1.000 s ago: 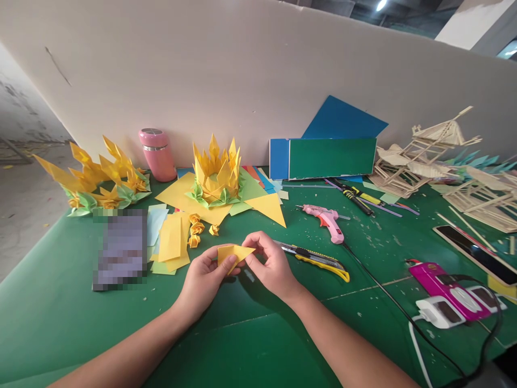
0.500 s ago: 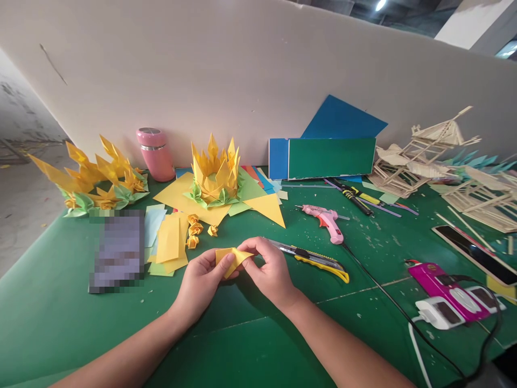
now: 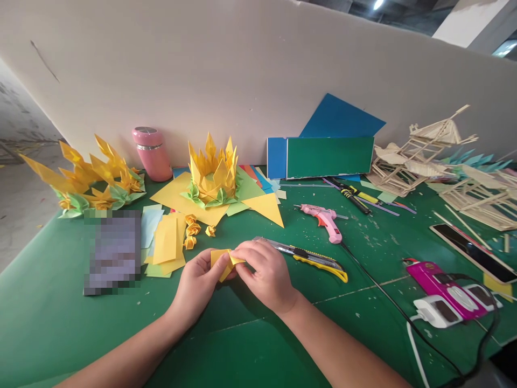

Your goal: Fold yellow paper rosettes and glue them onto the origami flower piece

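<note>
Between both hands, just above the green table, is a small piece of folded yellow paper [image 3: 219, 260]. My left hand [image 3: 198, 280] is closed on its left part, thumb pressed on top. My right hand [image 3: 264, 272] pinches its right side, where a flap stands up; those fingertips are partly hidden. Just beyond lie several small folded yellow paper roses [image 3: 193, 229]. Yellow paper sheets [image 3: 166, 240] are stacked to the left of these. A utility knife [image 3: 315, 261] with a yellow handle lies right of my right hand, its blade end behind the fingers.
A pink glue gun [image 3: 323, 219] with a black cord lies right of centre. Paper lotus crowns [image 3: 212, 178] and a pink flask [image 3: 152, 156] stand at the back. To the right are stick models [image 3: 407, 167], a phone [image 3: 476, 252] and a magenta power strip [image 3: 450, 291].
My right hand has turned over the paper and its fingers have curled in. The paper's right point is now folded back into a smaller flap. The view has shifted slightly.
</note>
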`<state>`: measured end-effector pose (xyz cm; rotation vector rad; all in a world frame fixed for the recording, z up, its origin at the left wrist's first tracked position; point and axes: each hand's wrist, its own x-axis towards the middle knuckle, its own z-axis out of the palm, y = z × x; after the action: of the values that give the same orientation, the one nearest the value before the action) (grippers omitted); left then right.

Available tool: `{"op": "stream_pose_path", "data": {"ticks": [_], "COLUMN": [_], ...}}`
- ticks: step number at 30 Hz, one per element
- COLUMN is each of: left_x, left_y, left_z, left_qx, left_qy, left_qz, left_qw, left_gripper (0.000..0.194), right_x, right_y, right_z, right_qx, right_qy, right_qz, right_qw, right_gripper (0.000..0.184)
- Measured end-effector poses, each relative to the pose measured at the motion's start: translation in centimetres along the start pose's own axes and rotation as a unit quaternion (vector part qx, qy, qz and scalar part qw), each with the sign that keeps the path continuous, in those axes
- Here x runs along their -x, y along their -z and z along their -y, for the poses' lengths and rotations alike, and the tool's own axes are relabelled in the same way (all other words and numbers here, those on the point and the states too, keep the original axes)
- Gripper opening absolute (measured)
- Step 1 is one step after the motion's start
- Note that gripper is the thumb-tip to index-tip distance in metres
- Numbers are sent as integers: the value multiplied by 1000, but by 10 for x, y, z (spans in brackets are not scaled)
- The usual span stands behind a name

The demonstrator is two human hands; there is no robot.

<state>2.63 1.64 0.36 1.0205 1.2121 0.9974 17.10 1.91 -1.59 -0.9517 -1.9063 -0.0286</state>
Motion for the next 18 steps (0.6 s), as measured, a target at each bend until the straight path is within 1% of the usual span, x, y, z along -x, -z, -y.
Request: {"op": "stream_pose_path", "data": {"ticks": [2, 6, 8, 11, 15, 18], "left_x": [0, -1, -1, -3, -3, -2], "left_y": [1, 1, 2, 3, 4, 3], "left_z": [0, 0, 2, 5, 5, 4], "left_qx": [5, 6, 25, 50, 74, 67], "left_qy": [-1, 11, 15, 27, 26, 20], "left_qz": [-2, 4, 2, -3, -3, -5], "left_qw": [1000, 1000, 1000, 998, 997, 998], "left_gripper": [42, 41, 43, 47, 42, 40], "right_x": [-1, -2, -2, -2, -2, -1], "right_y": [1, 2, 2, 2, 2, 1], "right_z": [1, 2, 2, 2, 3, 4], "right_qx": [-36, -110, -130, -146, -151, -155], "right_qy": [-23, -119, -152, -168, -175, -179], "right_qz": [-11, -21, -17, -13, -20, -26], "right_qw": [999, 987, 980, 975, 973, 971], "right_gripper": [19, 17, 15, 13, 13, 12]}}
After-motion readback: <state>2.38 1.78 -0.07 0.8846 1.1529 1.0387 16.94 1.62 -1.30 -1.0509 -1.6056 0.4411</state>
